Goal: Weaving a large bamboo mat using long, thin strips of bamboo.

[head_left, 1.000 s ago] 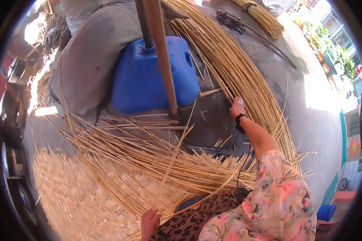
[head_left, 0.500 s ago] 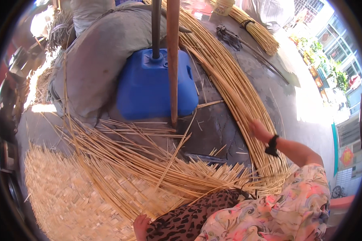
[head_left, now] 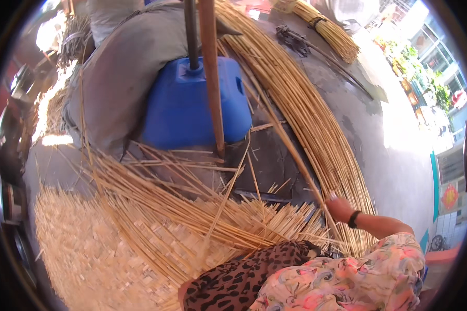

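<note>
My right hand (head_left: 340,208), with a dark band at its wrist, is closed around a long pale reed stalk (head_left: 297,154). This stalk slants along the left side of a thick bundle of reeds (head_left: 316,116) lying on the floor. The leopard-print sleeve (head_left: 244,280) of my left arm reaches over the lower edge of a woven reed mat (head_left: 98,254). Past its cuff, no fingers of the left hand can be made out. Loose split reeds (head_left: 176,210) lie across the mat, their cut ends fanned out near my lap.
Beyond the mat stands a blue plastic jug (head_left: 166,116) with poles rising in front, beside a large grey sack (head_left: 111,88). A dark flat tool (head_left: 262,197) lies on the floor. Farther right are a tied reed bundle (head_left: 332,36) and a stick (head_left: 342,70).
My right hand has come lower and nearer, and the gripped stalk now stands apart from the bundle. The left hand's fingers, seen earlier at the mat's edge, no longer show.
</note>
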`<act>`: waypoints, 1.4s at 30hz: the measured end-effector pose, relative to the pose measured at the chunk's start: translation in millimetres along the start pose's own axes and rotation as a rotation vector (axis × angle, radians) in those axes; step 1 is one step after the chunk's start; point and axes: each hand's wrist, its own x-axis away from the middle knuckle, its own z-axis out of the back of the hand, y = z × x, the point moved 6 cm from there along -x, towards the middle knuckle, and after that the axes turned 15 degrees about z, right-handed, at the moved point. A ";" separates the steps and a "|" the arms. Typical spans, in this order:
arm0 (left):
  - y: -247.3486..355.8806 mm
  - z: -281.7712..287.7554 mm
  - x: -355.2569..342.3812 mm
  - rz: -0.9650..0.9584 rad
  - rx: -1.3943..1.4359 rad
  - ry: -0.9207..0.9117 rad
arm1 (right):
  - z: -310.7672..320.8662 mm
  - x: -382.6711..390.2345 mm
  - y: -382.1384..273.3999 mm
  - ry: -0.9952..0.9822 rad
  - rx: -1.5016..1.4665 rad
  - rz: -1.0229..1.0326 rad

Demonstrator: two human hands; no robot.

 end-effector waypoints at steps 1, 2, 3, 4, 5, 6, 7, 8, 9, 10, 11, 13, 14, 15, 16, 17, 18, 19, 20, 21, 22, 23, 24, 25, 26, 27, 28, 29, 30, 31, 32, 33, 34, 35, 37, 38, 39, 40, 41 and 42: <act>14.3 15.1 0.5 0.057 0.037 -0.004 | 58.9 -22.9 -25.9 0.380 -0.139 0.085; 28.7 32.2 1.9 0.117 0.067 -0.003 | 111.7 -33.4 -57.0 0.694 -0.265 0.332; 44.1 48.8 4.7 0.153 0.067 0.000 | 151.6 -44.2 -95.0 0.910 -0.235 0.552; 60.0 63.2 7.1 0.175 0.051 0.004 | 175.4 -57.5 -126.3 0.883 -0.214 0.656; 75.5 78.0 10.6 0.145 -0.023 0.038 | 189.7 -76.4 -160.2 0.816 -0.286 0.732; 88.8 89.6 16.5 0.117 -0.097 0.075 | 202.6 -88.6 -192.1 0.816 -0.331 0.853; 98.7 98.0 25.0 0.076 -0.261 0.146 | 211.5 -99.6 -225.8 0.847 -0.194 0.994; 102.7 105.0 39.4 0.043 -0.242 0.153 | 213.2 -106.5 -255.4 0.893 -0.038 1.142; 94.9 118.5 57.2 0.116 -0.153 0.268 | 213.1 -121.4 -273.3 0.870 -0.068 1.165; 76.7 129.1 81.7 0.260 -0.077 0.359 | 206.4 -133.9 -293.6 0.802 0.009 1.269; 51.7 143.9 117.9 0.412 0.150 0.514 | 194.2 -146.8 -306.4 0.660 0.119 1.321; -14.1 169.8 219.0 0.768 0.684 0.793 | 177.2 -170.6 -315.6 0.443 0.097 1.328; -45.6 180.1 277.7 0.884 1.014 0.944 | 160.7 -186.2 -315.1 0.186 0.136 1.236; -52.3 193.0 344.2 1.016 0.656 1.024 | 156.3 -189.0 -317.6 0.220 0.219 1.281; -56.0 206.5 410.0 1.179 0.295 1.089 | 148.4 -194.7 -316.2 0.146 0.252 1.261; -47.2 212.8 473.9 1.287 -0.107 1.166 | 144.7 -195.1 -317.0 0.127 0.241 1.320; -27.3 210.1 531.3 1.312 -0.499 1.204 | 136.4 -199.7 -313.7 0.017 0.212 1.269; 0.5 198.4 582.9 1.319 -0.879 1.204 | 131.6 -196.1 -313.2 -0.063 0.092 1.330; 25.3 179.3 631.9 1.444 -1.111 1.162 | 123.8 -193.2 -312.3 -0.184 0.029 1.365; 54.5 158.0 669.8 1.479 -1.277 1.155 | 118.4 -189.8 -308.9 -0.269 0.032 1.386; 81.3 134.2 706.0 1.705 -1.368 1.104 | 112.1 -187.4 -306.5 -0.285 0.198 1.414; 90.0 106.3 747.3 2.135 -0.886 0.979 | 111.8 -182.3 -306.6 -0.229 0.307 1.488; 114.6 88.7 759.8 2.142 -0.741 1.103 | 105.4 -182.5 -302.5 -0.329 0.447 1.433; 129.3 67.8 764.5 2.123 -0.456 1.286 | 100.4 -185.3 -300.9 -0.421 0.597 1.328; 146.8 51.9 760.4 2.030 -0.268 1.495 | 104.4 -182.1 -310.5 -0.345 0.554 1.331; 157.5 34.0 757.0 1.680 0.287 1.967 | 115.2 -180.8 -315.8 -0.320 0.521 1.255; 173.2 25.1 746.0 1.581 0.316 2.034 | 122.3 -171.3 -330.9 -0.320 0.558 1.345; 191.2 18.9 735.0 1.617 0.189 1.989 | 139.1 -164.3 -350.6 -0.201 0.358 1.332; 206.8 13.6 713.7 1.904 -0.373 1.477 | 158.7 -157.0 -367.8 -0.111 0.140 1.287; 210.5 -0.1 724.5 2.196 -0.354 1.335 | 165.4 -144.0 -389.8 -0.153 0.199 1.328; 217.8 -24.0 734.4 2.391 -0.357 1.201 | 175.7 -126.6 -413.1 -0.158 0.235 1.418; 226.3 -48.6 747.0 2.460 -0.328 1.185 | 187.5 -107.0 -439.8 -0.185 0.230 1.520; 228.8 -78.3 762.9 2.574 -0.336 1.121 | 195.8 -92.3 -465.1 -0.236 0.282 1.474; 227.8 -111.1 780.8 2.645 -0.306 1.045 | 203.8 -74.0 -491.3 -0.311 0.299 1.433; 238.5 -191.8 816.5 2.509 0.034 1.665 | 215.0 -21.7 -549.6 -0.559 0.221 1.339; 241.1 -240.7 830.8 1.776 0.542 2.498 | 223.3 12.7 -584.7 -0.522 0.293 1.404; 245.6 -286.3 838.0 1.193 0.841 2.916 | 225.0 53.1 -618.6 -0.502 0.380 1.527; 255.3 -316.7 844.7 1.028 0.911 3.050 | 226.5 84.2 -647.2 -0.360 0.360 1.514; 274.8 -339.4 850.8 1.315 1.043 3.085 | 228.5 124.4 -681.5 -0.258 0.560 1.642; 288.2 -352.6 850.7 1.560 1.267 3.141 | 225.2 161.6 -711.7 -0.129 0.793 1.731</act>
